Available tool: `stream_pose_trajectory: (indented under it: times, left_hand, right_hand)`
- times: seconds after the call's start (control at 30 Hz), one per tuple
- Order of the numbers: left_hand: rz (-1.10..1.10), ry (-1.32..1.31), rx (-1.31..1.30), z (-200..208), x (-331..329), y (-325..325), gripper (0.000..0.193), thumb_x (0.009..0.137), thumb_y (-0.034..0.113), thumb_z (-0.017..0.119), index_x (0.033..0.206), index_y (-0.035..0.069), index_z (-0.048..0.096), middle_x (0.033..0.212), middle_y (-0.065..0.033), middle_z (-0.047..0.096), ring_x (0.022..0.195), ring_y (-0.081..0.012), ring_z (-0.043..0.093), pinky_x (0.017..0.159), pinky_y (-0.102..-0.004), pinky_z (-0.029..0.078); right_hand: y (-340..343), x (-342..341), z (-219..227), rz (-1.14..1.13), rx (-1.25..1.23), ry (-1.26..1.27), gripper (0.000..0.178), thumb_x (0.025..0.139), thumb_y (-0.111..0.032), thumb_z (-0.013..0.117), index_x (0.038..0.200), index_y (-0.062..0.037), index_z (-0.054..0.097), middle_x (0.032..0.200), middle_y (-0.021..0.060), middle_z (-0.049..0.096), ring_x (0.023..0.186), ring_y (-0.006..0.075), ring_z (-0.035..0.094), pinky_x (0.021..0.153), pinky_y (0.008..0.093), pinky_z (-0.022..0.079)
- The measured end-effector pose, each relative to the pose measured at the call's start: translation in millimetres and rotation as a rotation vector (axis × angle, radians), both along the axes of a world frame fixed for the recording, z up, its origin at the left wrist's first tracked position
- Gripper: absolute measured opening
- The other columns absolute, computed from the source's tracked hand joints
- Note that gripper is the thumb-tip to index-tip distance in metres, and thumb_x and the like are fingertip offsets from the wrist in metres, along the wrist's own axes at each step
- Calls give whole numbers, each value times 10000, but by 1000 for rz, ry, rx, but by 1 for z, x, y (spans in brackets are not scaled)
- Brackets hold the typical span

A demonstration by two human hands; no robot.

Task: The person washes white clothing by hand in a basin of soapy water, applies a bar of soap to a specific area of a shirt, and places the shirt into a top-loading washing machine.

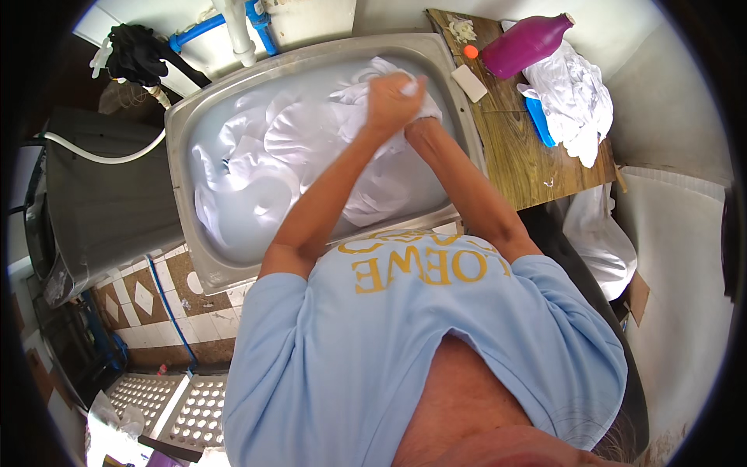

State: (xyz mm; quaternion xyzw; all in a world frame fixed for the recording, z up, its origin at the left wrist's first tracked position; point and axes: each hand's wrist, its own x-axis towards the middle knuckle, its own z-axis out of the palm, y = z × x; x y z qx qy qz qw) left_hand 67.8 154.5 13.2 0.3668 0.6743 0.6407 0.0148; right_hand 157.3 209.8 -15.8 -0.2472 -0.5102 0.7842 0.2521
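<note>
Hard rubbing could make the sink (184, 202) spill water (249, 241) over its near edge. A bump could knock the white bar (469, 83) off the left edge of the tabletop (502, 148). One sink, white cloths (292, 132) inside, too tangled to count. One purple bottle (525, 48). Two hands near the sink's far right corner: left hand (393, 101) curled tight on the white cloths, right hand hidden, can't tell. One white bar.

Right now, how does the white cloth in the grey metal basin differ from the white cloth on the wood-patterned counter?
The basin cloth lies in cloudy water; the counter cloth lies out of it. The basin cloth spreads widely; the counter cloth is bunched into a smaller heap. The left hand grips part of the basin cloth; no hand touches the counter cloth. Both are white and creased.
</note>
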Motion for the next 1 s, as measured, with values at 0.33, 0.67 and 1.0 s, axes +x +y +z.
stream_pose_trajectory:
  times: [0.33,0.67,1.0]
  left_hand:
    - [-198,-563,24,23,-90,-69,490,913,509,571,575,162,499,544,120,321,485,-10,238,443,-227,170]
    - [-213,-557,-2,16,-101,-69,504,897,545,569,612,133,526,564,100,372,511,-12,291,458,-222,230]
    - [-632,-374,-393,31,-111,-100,263,824,217,736,1013,42,681,931,11,653,861,-76,588,785,-217,465]
  right_hand:
    - [65,61,123,-41,1592,-420,441,822,-269,641,1203,-94,506,1191,62,556,1123,225,519,947,318,427]
    - [68,60,139,-31,1960,-453,571,831,-285,620,1353,-120,458,1303,68,528,1210,251,481,1029,340,379]
    - [68,54,119,-19,926,-243,375,881,-262,538,1219,-103,503,1193,65,553,1138,218,510,1029,331,379]
